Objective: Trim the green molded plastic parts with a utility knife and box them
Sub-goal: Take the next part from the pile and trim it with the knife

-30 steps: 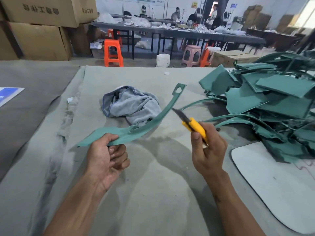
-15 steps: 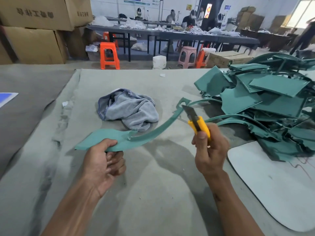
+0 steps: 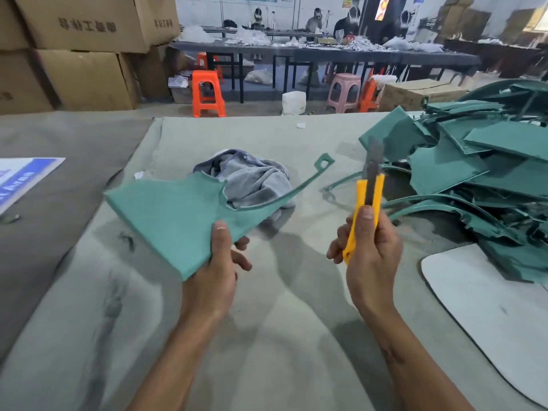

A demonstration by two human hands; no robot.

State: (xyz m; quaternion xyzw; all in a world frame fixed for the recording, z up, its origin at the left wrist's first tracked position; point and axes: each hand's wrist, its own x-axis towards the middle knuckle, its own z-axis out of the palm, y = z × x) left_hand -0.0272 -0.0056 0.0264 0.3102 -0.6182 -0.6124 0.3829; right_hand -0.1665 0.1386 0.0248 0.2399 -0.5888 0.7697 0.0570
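A flat green molded plastic part [image 3: 175,221] with a thin curved arm ending in a loop is held above the table. A yellow utility knife [image 3: 366,200] stands upright, blade extended. More green parts [image 3: 486,173] lie heaped at right.

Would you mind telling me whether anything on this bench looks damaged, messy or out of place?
The green part held by the left hand has a ragged fringe along its inner curved edge, likely flash to trim. The pile of green parts at right is a jumble with jagged edges. A grey cloth lies crumpled mid-table. The utility knife blade is extended.
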